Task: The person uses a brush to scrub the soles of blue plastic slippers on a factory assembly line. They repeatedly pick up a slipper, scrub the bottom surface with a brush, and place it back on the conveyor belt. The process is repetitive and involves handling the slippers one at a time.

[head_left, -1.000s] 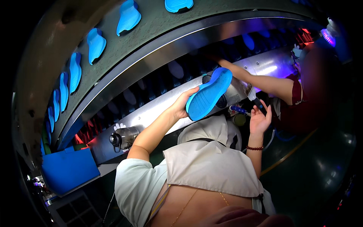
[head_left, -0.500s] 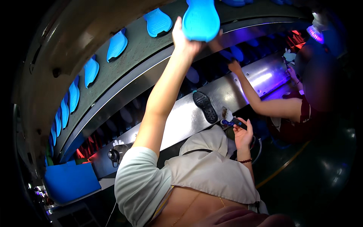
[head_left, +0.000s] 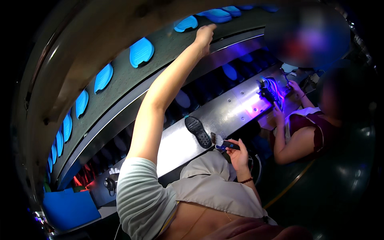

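Note:
My left arm reaches up to the dark conveyor belt (head_left: pixel 120 76). My left hand (head_left: pixel 205 38) is over its near edge, fingers bent together and no sole visible in them. Close beyond the fingertips lies a blue shoe sole (head_left: pixel 218 15), with another blue sole (head_left: pixel 186 24) just to the left. Near my body, my right hand (head_left: pixel 239 157) is closed around the dark handle of a brush (head_left: pixel 231 145), bristles pointing left. Beside the bristles, a black shoe outsole (head_left: pixel 198 132) lies on the metal ledge (head_left: pixel 176 146).
More blue soles (head_left: pixel 141 52) line the curving belt. Under it runs a lower row of dark soles (head_left: pixel 183 99). A blue panel (head_left: pixel 70 210) and a black round-topped container (head_left: pixel 110 185) are at lower left. At right, a co-worker's hands (head_left: pixel 279 114) handle a piece under violet light.
The large blue sole is no longer at my left hand, which has turned over and closed. My view has shifted. The co-worker's arm has drawn back from the lower row toward the violet-lit ledge.

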A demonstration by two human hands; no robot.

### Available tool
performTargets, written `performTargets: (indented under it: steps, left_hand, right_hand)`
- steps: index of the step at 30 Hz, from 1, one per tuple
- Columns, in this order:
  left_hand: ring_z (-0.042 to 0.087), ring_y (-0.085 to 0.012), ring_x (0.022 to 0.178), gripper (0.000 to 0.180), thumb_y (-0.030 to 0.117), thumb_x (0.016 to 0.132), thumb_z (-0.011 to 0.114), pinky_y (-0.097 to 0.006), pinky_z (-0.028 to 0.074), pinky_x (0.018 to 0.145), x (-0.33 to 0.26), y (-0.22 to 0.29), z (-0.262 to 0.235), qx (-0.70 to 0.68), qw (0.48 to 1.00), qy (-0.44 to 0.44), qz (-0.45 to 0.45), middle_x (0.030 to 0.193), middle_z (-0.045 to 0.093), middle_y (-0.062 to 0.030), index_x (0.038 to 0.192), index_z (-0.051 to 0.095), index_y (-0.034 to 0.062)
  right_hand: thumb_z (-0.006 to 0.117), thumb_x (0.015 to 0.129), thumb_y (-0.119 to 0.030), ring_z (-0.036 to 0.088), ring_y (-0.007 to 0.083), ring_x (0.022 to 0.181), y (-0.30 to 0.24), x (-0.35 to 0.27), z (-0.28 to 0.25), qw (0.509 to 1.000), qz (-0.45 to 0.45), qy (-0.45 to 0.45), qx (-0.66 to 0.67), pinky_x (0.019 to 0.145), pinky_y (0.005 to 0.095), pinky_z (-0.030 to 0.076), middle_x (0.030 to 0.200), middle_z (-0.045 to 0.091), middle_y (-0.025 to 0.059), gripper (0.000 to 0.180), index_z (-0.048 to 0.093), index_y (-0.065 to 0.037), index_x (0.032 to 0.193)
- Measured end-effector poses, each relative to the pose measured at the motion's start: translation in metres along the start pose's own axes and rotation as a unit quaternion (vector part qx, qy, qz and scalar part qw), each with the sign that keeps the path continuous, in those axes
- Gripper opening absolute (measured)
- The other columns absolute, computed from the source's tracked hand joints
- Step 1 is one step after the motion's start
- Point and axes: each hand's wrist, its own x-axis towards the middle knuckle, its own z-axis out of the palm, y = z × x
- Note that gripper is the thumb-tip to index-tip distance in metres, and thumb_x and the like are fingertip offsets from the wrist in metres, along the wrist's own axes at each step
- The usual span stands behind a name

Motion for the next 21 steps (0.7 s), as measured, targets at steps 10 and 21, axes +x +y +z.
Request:
performTargets:
  steps: [10, 21]
  left_hand:
    - [0.042, -0.0332, 0.112, 0.061, 0.038, 0.075, 0.058, -0.053, 0.024, 0.095, 0.132, -0.024, 0.039, 0.747, 0.63, 0.137, 0.163, 0.117, 0.045, -0.0226, 0.12, 0.037, 0.0022]
    - [0.053, -0.0351, 0.095, 0.048, 0.049, 0.077, 0.051, -0.041, 0.042, 0.08, 0.161, -0.003, 0.018, 0.635, 0.728, -0.022, 0.257, 0.097, 0.058, -0.0205, 0.098, 0.057, 0.0063]
  right_hand:
    - [0.04, 0.089, -0.031, 0.053, 0.0181, 0.067, -0.018, 0.004, -0.021, 0.998, 0.015, 0.065, -0.011, 0.063, 0.0267, 0.041, 0.086, 0.06, 0.0122, 0.037, 0.056, 0.003, 0.092]
    - [0.042, 0.088, -0.032, 0.055, 0.0132, 0.066, -0.018, 0.007, -0.046, 0.998, 0.035, 0.051, -0.015, 0.062, 0.0226, 0.042, 0.085, 0.061, 0.0091, 0.038, 0.059, 0.001, 0.094]
